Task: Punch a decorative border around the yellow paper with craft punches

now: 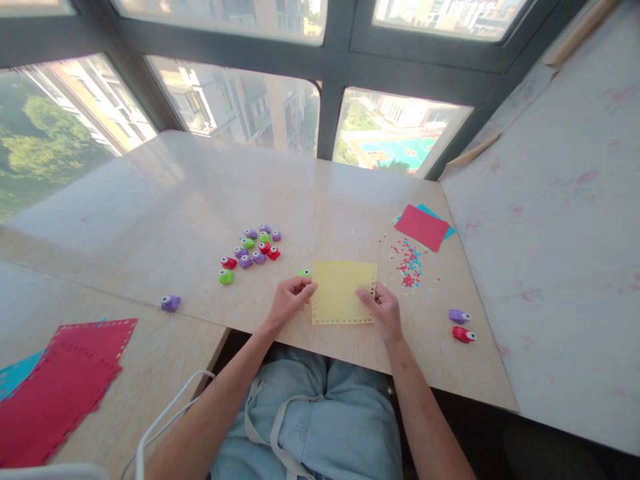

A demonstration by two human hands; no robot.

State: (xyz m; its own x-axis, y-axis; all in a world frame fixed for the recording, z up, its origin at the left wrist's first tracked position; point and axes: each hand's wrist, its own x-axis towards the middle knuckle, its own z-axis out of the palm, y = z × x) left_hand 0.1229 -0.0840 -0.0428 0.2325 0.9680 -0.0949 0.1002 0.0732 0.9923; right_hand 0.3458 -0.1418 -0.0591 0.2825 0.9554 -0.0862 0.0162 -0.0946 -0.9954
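A yellow paper sheet (343, 293) with small punched holes along its edges is held up over the table's front edge. My left hand (293, 300) pinches its left edge between thumb and fingers. On the other side, my right hand (383, 310) grips the right edge, thumb on the front. Just behind the left fingers a green craft punch (305, 273) shows in part. Several purple, green and red punches (259, 257) stand in a cluster to the left.
Red and blue cards (423, 227) and scattered confetti (411, 265) lie at right, near a purple punch (459, 316) and a red one (463, 335). Another purple punch (171, 303) sits left, beyond large red sheets (60, 393). A white cable (167, 417) crosses the lower left.
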